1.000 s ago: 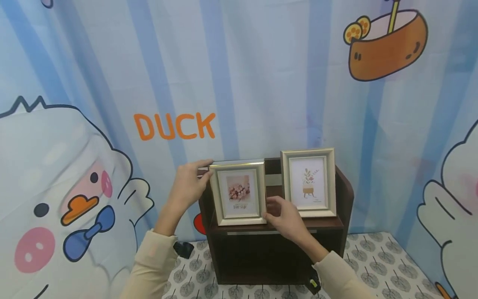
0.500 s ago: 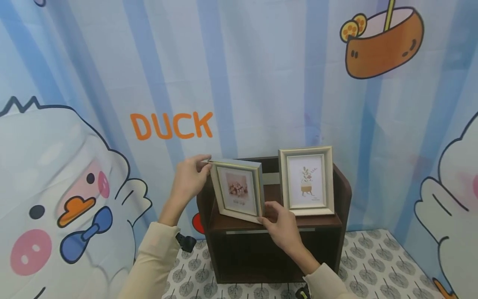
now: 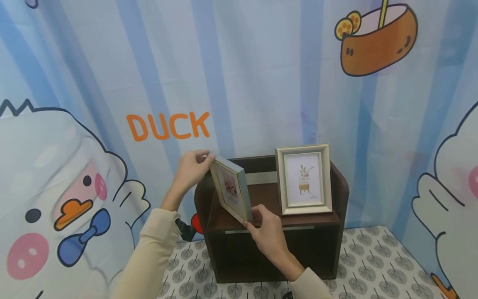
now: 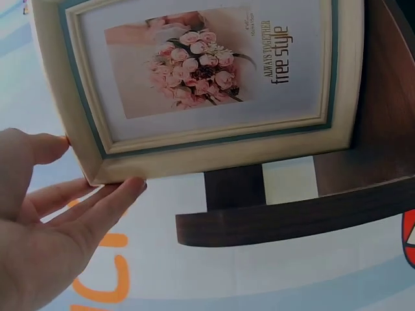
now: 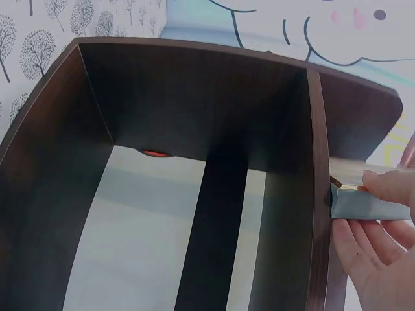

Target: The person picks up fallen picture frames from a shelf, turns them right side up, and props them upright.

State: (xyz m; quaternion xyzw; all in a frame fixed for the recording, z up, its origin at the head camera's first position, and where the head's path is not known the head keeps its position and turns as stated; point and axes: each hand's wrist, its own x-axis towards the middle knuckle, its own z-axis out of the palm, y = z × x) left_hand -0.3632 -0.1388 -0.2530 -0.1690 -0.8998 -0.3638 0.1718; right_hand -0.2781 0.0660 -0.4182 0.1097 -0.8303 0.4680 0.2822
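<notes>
On the left of a dark brown shelf (image 3: 261,195), both hands hold a cream picture frame (image 3: 229,187) with a pink flower print. It is turned steeply, so its grey side shows in the head view. My left hand (image 3: 190,168) pinches its upper left corner; in the left wrist view the thumb is on one edge and the fingers reach behind. Low on its near side edge, my right hand (image 3: 267,234) grips it between thumb and fingers, as the right wrist view also shows at the grey side (image 5: 376,204). A second picture frame (image 3: 304,180), with a potted plant print, stands upright to the right.
Below the shelf board is an open lower compartment (image 3: 276,257). The shelf's raised right side panel (image 3: 340,187) rises beside the second frame. A tree-patterned cloth (image 3: 366,261) lies underneath, and a blue striped duck curtain (image 3: 257,83) hangs behind.
The flower picture frame has swung round from facing front to nearly edge-on, its right side coming forward and left with my right hand. The left hand stays at its corner; the plant frame stays put.
</notes>
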